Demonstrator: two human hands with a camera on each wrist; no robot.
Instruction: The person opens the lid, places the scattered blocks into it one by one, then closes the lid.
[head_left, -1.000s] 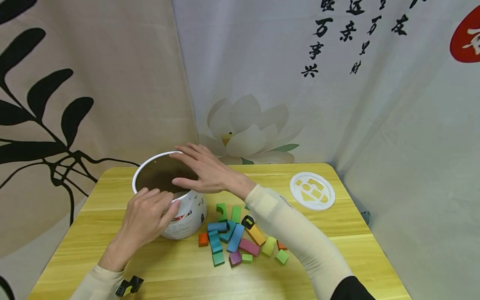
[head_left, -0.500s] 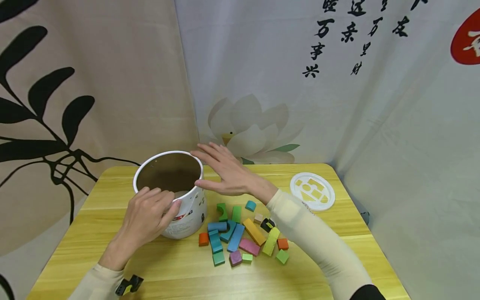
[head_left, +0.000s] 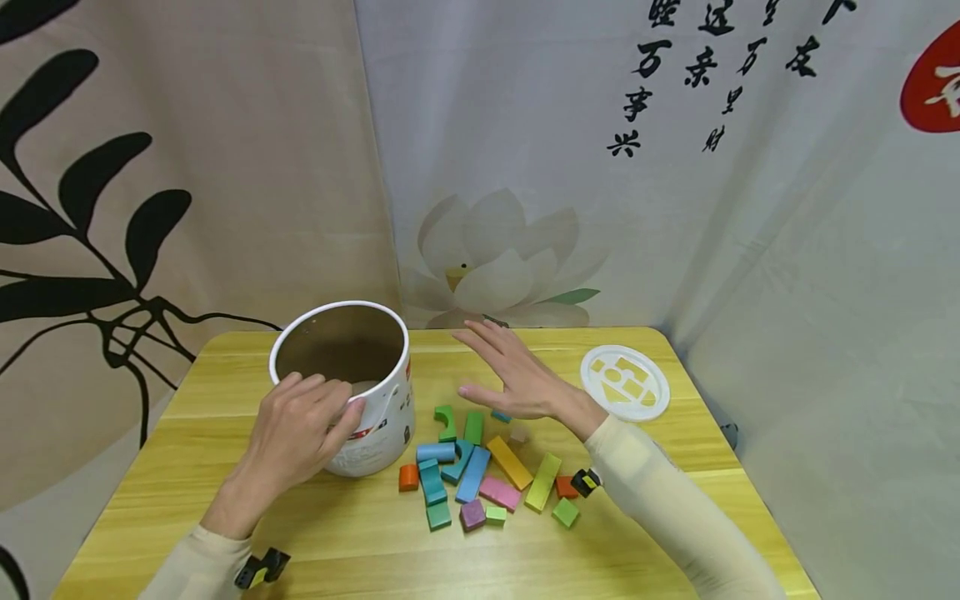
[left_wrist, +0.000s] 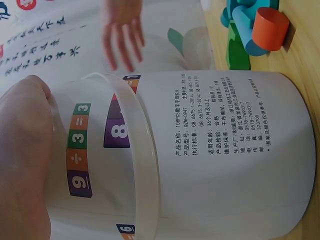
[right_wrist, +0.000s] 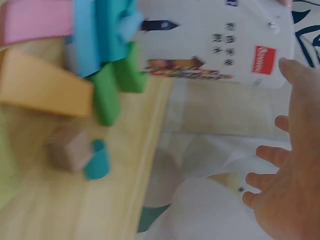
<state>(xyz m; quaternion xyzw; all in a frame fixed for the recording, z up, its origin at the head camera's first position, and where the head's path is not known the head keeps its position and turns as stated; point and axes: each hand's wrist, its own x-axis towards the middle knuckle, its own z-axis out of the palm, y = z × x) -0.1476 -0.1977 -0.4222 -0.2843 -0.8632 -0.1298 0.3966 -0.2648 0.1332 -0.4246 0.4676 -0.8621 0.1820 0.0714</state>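
My left hand grips the near rim of a white printed bucket, fingers hooked over the edge and thumb on the outside. The bucket stands upright at the left with its top uncovered; loose wooden blocks lie to its right. In the left wrist view, the bucket's white handle hangs across its printed side, beside the left hand. My right hand hovers with spread fingers behind the blocks, apart from the bucket and holding nothing. The right wrist view shows this hand with its fingers extended.
A white disc lid with shaped cut-outs lies at the back right of the wooden table. Blocks include a yellow-orange bar, an orange-red one and a purple cube. A printed curtain hangs behind.
My right hand has drawn away from over the bucket's opening, moving right and slightly nearer, uncovering the far rim and more blocks. The left hand has kept its grip on the rim.
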